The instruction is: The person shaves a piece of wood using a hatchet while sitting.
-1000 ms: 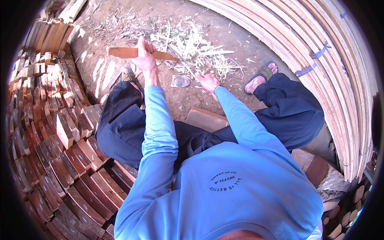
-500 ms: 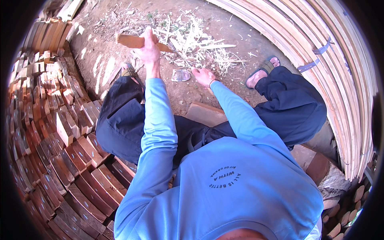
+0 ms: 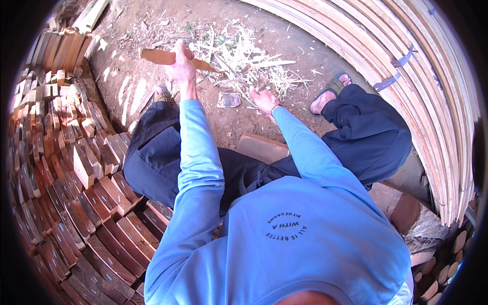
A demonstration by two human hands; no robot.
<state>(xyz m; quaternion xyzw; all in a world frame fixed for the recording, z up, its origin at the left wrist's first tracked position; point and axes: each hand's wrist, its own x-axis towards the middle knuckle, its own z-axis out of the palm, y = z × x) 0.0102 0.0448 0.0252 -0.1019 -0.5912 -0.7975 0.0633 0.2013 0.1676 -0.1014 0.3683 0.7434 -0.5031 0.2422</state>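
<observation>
My left hand (image 3: 182,68) is closed around the middle of a flat brown piece of wood (image 3: 154,56), which sticks out on both sides of the fist. Its narrower end points right, toward the wood shavings. My right hand (image 3: 264,100) grips a knife (image 3: 237,76) whose thin dark blade, seen nearly edge-on, slants up and left toward that narrow end. Whether blade and wood touch I cannot make out. Part of the knife's handle is hidden by the hand and wrist. On the dirt between my hands lies a small flat packet (image 3: 229,100).
Pale wood shavings (image 3: 249,48) cover the ground ahead. Stacked cut wood blocks (image 3: 96,203) fill the left side. Long bundled wooden strips (image 3: 386,56) curve along the right. A brick-like block (image 3: 262,147) lies between my legs, and my sandalled feet (image 3: 325,99) stand apart.
My left hand has shifted slightly left and down with the wood. The right hand has drawn a little to the right and nearer with the knife, so the hands are farther apart.
</observation>
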